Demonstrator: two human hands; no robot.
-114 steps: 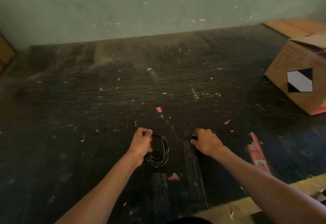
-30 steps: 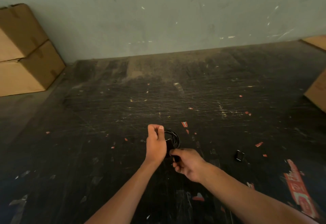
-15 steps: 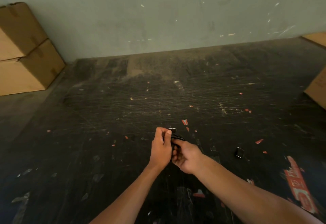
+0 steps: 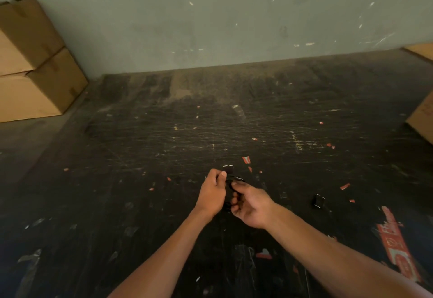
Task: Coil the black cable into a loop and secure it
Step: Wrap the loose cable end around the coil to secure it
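**A:** Head view first: where is your thin black cable (image 4: 235, 179) now?

**B:** Bunched between your two hands, just below frame centre, held above the scuffed black work surface (image 4: 140, 204). A second ago the loop stood open and round beside your left hand (image 4: 212, 194); now it is squeezed into a tight bundle.

**A:** And your fingers?

**B:** Your left fingers are curled round the bundle, thumb on top. Your right hand (image 4: 251, 206) has closed in at 3 o'clock of it, fingertips pinching the strands. A small black end piece (image 4: 228, 169) pokes out at 12 o'clock.

**A:** So the coiling is finished?

**B:** Likely, yes; you look to be on the securing step. I cannot tell whether any tie is wrapped yet.

**A:** That small black square object (image 4: 318, 201) at your 3 o'clock?

**B:** Lying on the surface, well apart from your hands.
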